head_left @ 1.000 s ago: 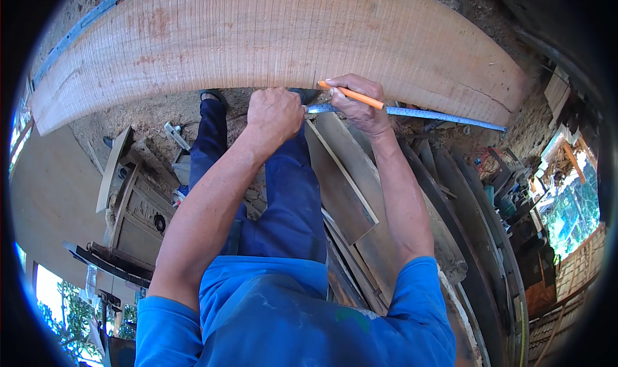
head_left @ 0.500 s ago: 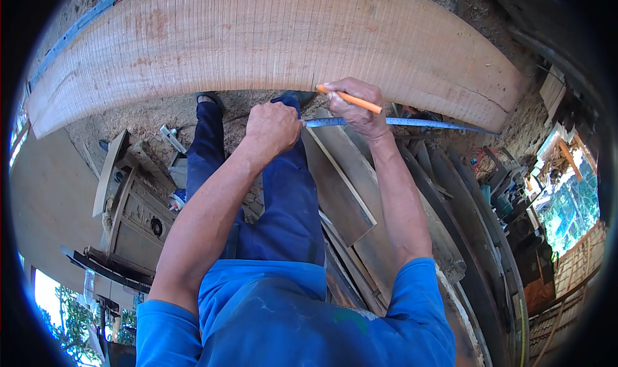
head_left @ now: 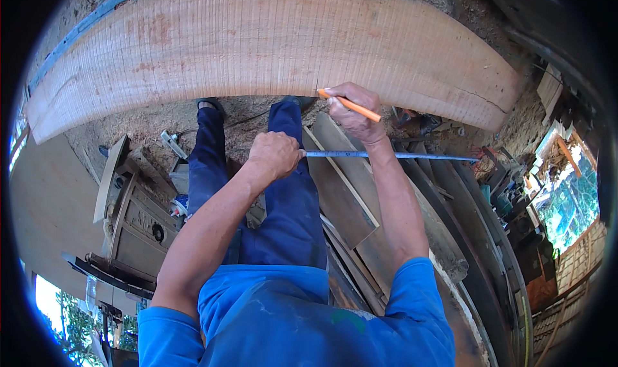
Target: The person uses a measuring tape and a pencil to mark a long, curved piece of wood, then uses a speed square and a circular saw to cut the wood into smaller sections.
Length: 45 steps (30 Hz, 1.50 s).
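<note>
A long, wide wooden plank [head_left: 270, 42] with a rough-sawn face spans the far side. My right hand [head_left: 355, 109] is closed around a thick orange pencil [head_left: 357, 109], whose left end meets the plank's near edge. A short dark line shows on the wood just above that end. Nearer to me, my left hand [head_left: 277, 153] is closed on one end of a tape measure blade [head_left: 335, 153]. From there the blade runs straight to the right, passing under my right forearm and apart from the plank.
Several loose boards [head_left: 341, 203] lean or lie right of my legs. At the left stands a carved wooden panel [head_left: 145, 216], with a white-and-blue container [head_left: 180, 206] beside it. Sawdust [head_left: 161, 119] covers the ground by my feet. Assorted clutter [head_left: 508, 193] lies farther right.
My left hand has come down toward me, and the tape blade has dropped away from the plank's edge. The pencil has shifted slightly nearer, still in my right hand.
</note>
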### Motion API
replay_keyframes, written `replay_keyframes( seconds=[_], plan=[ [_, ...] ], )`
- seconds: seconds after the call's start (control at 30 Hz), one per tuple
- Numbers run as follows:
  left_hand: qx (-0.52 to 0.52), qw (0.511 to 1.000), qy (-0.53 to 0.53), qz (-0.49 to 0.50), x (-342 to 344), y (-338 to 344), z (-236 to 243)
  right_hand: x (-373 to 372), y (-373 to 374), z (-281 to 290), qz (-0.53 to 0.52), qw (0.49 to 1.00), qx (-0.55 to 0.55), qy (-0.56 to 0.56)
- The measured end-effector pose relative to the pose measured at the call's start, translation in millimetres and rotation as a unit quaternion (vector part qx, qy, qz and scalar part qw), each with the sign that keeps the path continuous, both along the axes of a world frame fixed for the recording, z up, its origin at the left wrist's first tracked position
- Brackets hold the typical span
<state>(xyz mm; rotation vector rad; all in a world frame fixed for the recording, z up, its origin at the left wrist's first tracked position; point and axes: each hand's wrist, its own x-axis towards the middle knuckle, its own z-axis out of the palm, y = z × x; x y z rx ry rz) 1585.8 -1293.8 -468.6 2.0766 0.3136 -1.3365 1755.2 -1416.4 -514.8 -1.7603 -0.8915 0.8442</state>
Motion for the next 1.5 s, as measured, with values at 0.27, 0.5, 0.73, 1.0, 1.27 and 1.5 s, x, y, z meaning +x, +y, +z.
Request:
replay_keyframes(
  seconds=[0.27,0.5,0.73,1.0,1.27,1.5],
  plan=[
    [0.01,0.999,-0.046,0.013,-77.5,77.9,19.6,3.2,-13.4,30.6,-0.115,0.989,-0.03,0.093],
    [0.15,0.981,-0.114,0.043,-253.1,291.1,88.2,5.5,-75.1,108.3,-0.564,0.735,-0.145,-0.347],
    [0.203,0.975,-0.093,0.004,-334.0,435.0,126.9,-63.9,-56.6,58.7,-0.741,0.651,0.009,0.163],
    [0.196,0.976,-0.091,0.04,-376.6,524.0,103.1,-125.6,10.6,33.4,-0.666,0.743,-0.07,-0.007],
    [0.201,0.974,-0.09,0.053,-391.3,533.9,69.7,-130.6,51.3,25.6,-0.609,0.769,0.014,0.193],
    [0.218,0.967,-0.105,0.08,-404.4,547.8,54.4,-139.8,72.2,13.6,-0.637,0.742,0.06,0.202]
  ],
)
